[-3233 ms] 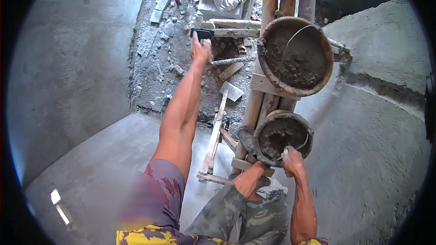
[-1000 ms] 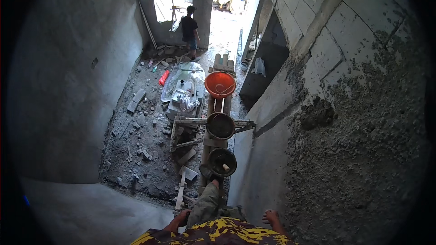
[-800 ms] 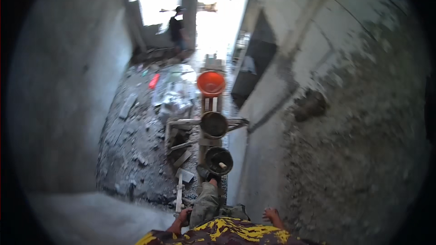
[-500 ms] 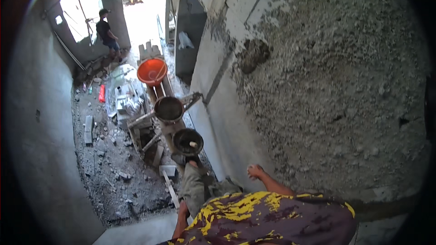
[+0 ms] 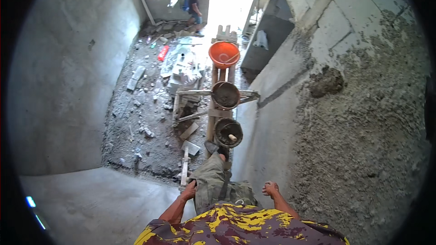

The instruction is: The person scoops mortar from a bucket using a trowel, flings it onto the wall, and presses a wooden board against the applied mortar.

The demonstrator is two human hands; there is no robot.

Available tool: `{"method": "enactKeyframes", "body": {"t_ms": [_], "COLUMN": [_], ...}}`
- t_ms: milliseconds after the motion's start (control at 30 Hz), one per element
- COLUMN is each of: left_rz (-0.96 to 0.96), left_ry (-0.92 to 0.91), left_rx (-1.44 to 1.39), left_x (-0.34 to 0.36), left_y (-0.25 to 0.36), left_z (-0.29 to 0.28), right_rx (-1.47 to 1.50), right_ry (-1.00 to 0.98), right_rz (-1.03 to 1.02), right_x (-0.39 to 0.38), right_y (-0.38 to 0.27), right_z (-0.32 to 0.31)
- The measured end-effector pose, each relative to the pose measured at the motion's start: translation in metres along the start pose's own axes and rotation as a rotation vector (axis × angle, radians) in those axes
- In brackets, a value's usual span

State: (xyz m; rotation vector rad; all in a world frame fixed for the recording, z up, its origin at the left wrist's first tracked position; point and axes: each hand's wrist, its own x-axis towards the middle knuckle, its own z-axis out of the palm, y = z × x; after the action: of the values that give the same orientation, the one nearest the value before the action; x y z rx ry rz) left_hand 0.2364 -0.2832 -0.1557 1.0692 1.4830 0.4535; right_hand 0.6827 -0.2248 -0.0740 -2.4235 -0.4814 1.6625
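A pale handle (image 5: 232, 137) points lengthwise to lower right in the nearest bucket (image 5: 219, 129); whether left grip (image 5: 189, 190) (by the trouser leg (image 5: 208, 177)) or right grip (image 5: 270, 189) is closed, I can't tell.

Three buckets (image 5: 225, 95) in line on poles (image 5: 211, 126), rubble (image 5: 141, 109) left, wall (image 5: 354, 140) right

Scaffold (image 5: 220, 114): ran away from the person, narrow, built of wooden poles and planks, with crossbars out to both sides.
Far stretch: carried an orange bucket (image 5: 223, 65), mouth up.
Middle stretch: bore a brown-rimmed bucket (image 5: 214, 97) filled with grey mix.
Near end: held a dark, mortar-caked bucket (image 5: 241, 137), just short of the middle one.
Ground (image 5: 120, 127): was grey and littered with rubble; a pale block (image 5: 136, 78) and a red object (image 5: 163, 53) lay there, well apart.
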Motion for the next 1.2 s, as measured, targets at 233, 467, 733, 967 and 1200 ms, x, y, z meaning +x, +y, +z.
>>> {"method": "enactKeyframes", "body": {"t_ms": [233, 467, 733, 967, 1200], "left_rz": [-0.071, -0.553, -0.432, -0.407, -0.534], "left_ry": [0.287, 0.161, 0.017, 0.177, 0.138], "left_rx": [0.387, 0.276, 0.520, 0.541, 0.636], "left_x": [0.018, 0.016, 0.124, 0.118, 0.119], "left_y": [-0.082, 0.057, 0.047, 0.059, 0.046], "left_z": [0.039, -0.037, 0.095, 0.111, 0.103], "right_rx": [-1.038, -0.557, -0.692, -0.858, -1.001], "right_ry": [-0.005, 0.158, 0.006, -0.101, -0.045], "right_rz": [-0.475, -0.557, -0.308, -0.470, -0.435], "right_x": [0.127, 0.191, 0.325, 0.367, 0.266], "right_y": [0.003, -0.118, -0.205, -0.158, -0.190], "right_z": [0.025, 0.097, 0.199, 0.242, 0.161]}}
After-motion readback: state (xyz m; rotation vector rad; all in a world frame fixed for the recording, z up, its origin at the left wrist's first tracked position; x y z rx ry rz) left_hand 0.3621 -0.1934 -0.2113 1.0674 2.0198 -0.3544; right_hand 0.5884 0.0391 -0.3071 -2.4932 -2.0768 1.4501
